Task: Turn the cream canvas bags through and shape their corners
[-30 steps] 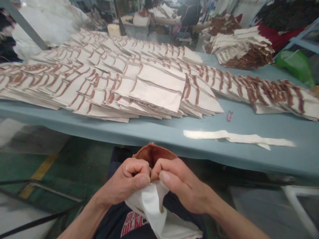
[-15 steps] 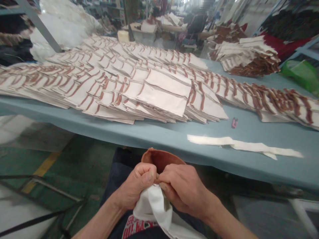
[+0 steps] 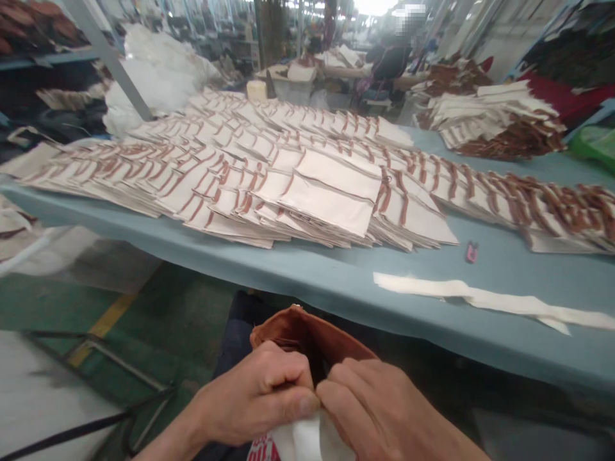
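Note:
Low in the view, over my lap, my left hand (image 3: 254, 400) and my right hand (image 3: 384, 413) are both closed on one cloth piece (image 3: 307, 336), its upper part brown and its lower part white. The thumbs and fingertips of the two hands meet in a pinch at the seam where brown turns to white. The white part hangs down between my wrists and is mostly hidden.
A long blue table (image 3: 307, 269) carries overlapping rows of cream cloth pieces with brown trim (image 3: 288, 173). A loose cream strip (image 3: 480, 298) and a small pink object (image 3: 471, 252) lie near its front edge. More stacks (image 3: 494, 118) and a person (image 3: 391, 61) are at the back.
The view has tilted up, so my hands sit lower in the picture. They have stayed pinched on the cloth piece, and more of its brown part shows above them.

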{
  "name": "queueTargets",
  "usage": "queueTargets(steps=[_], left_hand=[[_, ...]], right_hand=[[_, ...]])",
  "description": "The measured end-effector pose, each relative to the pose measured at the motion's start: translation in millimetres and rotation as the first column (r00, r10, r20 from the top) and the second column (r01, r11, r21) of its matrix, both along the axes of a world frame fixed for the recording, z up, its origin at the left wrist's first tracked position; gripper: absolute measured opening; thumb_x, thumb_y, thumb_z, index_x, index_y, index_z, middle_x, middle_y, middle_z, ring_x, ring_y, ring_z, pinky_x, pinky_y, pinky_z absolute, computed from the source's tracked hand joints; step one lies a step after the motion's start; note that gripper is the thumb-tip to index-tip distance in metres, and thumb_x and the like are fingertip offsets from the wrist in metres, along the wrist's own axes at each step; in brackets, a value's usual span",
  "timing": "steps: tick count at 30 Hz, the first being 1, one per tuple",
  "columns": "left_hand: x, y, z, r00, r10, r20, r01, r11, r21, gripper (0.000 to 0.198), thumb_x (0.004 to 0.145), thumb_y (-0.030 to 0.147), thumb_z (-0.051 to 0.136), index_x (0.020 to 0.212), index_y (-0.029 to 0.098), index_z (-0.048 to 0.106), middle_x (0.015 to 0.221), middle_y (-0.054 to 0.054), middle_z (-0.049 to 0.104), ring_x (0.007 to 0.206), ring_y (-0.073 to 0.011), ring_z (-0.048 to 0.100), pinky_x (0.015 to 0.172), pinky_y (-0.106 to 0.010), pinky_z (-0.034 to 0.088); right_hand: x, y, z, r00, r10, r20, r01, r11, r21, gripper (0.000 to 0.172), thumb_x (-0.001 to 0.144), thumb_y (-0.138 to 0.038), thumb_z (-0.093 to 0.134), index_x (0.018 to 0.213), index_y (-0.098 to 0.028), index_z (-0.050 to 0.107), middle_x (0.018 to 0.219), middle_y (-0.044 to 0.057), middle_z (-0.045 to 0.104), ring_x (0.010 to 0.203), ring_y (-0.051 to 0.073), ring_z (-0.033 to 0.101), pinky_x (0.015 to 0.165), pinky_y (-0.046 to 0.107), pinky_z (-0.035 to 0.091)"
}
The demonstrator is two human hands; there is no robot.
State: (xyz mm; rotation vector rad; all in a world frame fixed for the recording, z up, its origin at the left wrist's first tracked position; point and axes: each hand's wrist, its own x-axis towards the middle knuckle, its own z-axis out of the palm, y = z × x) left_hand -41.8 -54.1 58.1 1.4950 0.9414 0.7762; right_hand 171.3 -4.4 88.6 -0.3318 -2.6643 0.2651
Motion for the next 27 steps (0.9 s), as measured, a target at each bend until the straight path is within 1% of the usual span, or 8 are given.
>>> queueTargets(steps=[3,8,12,14,18,20,23,27], left_hand=[[4.9,-5.8,2.1,0.995,0.038,0.093,-0.035,0.999,-0.033,0.063,0.096,0.073,0.050,0.065,0.019,0.043,0.055,0.007,0.034,0.050,-0.0077,0.030,0.048,-0.022,0.024],[6.8,-5.0,2.5,0.954,0.225,0.200,-0.201,0.971,-0.133,0.066,0.088,0.075,0.062,0.060,0.019,0.041,0.056,0.006,0.037,0.051,-0.0070,0.030,0.047,-0.022,0.022],[7.4,1.0,-1.7,0.888,0.289,0.356,-0.224,0.951,-0.213,0.066,0.082,0.071,0.073,0.059,0.018,0.040,0.055,0.006,0.035,0.051,-0.0064,0.026,0.046,-0.020,0.019],[11.4,4.1,-2.2,0.843,0.301,0.446,-0.215,0.948,-0.233,0.066,0.082,0.068,0.075,0.059,0.019,0.038,0.055,0.007,0.033,0.050,-0.0058,0.024,0.046,-0.020,0.018],[23.1,9.4,-2.0,0.734,0.349,0.583,-0.231,0.935,-0.270,0.067,0.081,0.066,0.077,0.060,0.019,0.034,0.056,0.007,0.031,0.050,-0.0059,0.023,0.047,-0.020,0.020],[25.0,10.6,-3.9,0.701,0.347,0.623,-0.223,0.937,-0.271,0.067,0.080,0.066,0.077,0.060,0.020,0.034,0.056,0.007,0.031,0.050,-0.0063,0.024,0.047,-0.020,0.021],[17.7,10.3,-6.5,0.761,0.289,0.581,-0.172,0.953,-0.248,0.063,0.082,0.067,0.075,0.062,0.019,0.039,0.058,0.007,0.033,0.051,-0.0070,0.025,0.048,-0.020,0.021],[0.0,8.6,2.0,0.939,0.191,0.286,-0.168,0.980,-0.105,0.054,0.093,0.065,0.063,0.072,0.016,0.056,0.067,0.002,0.045,0.060,-0.0106,0.037,0.054,-0.022,0.028]], right_hand=[[-0.2,1.9,1.9,1.000,0.015,0.010,-0.015,0.999,-0.047,0.044,0.113,-0.014,0.026,0.083,-0.019,0.058,0.067,-0.001,0.060,0.057,0.015,0.052,0.056,0.031,0.034],[-10.4,14.1,-5.3,0.973,0.004,-0.231,-0.055,0.976,-0.213,0.043,0.115,-0.026,0.027,0.083,-0.020,0.055,0.062,-0.004,0.059,0.052,0.011,0.050,0.054,0.025,0.037],[-18.2,21.2,-10.2,0.954,-0.016,-0.298,-0.090,0.937,-0.338,0.037,0.115,-0.028,0.032,0.089,-0.020,0.058,0.066,-0.002,0.062,0.055,0.010,0.054,0.056,0.023,0.039],[-21.8,22.1,-11.9,0.939,-0.014,-0.342,-0.131,0.908,-0.398,0.037,0.114,-0.031,0.033,0.090,-0.020,0.058,0.068,-0.002,0.062,0.056,0.010,0.054,0.057,0.023,0.040],[-28.2,20.9,-15.9,0.903,-0.072,-0.424,-0.200,0.801,-0.564,0.034,0.113,-0.036,0.040,0.087,-0.020,0.058,0.068,-0.003,0.060,0.056,0.009,0.052,0.057,0.020,0.041],[-29.0,20.3,-18.1,0.894,-0.093,-0.439,-0.216,0.768,-0.603,0.035,0.112,-0.037,0.041,0.086,-0.020,0.058,0.069,-0.003,0.060,0.057,0.009,0.053,0.058,0.020,0.041],[-25.5,20.7,-20.5,0.899,-0.082,-0.429,-0.219,0.766,-0.605,0.036,0.112,-0.037,0.041,0.086,-0.020,0.059,0.070,-0.002,0.059,0.058,0.009,0.051,0.059,0.021,0.041],[-15.5,23.2,-18.4,0.920,-0.081,-0.383,-0.195,0.753,-0.628,0.034,0.111,-0.035,0.042,0.086,-0.019,0.059,0.069,-0.003,0.057,0.057,0.009,0.047,0.059,0.022,0.039]])
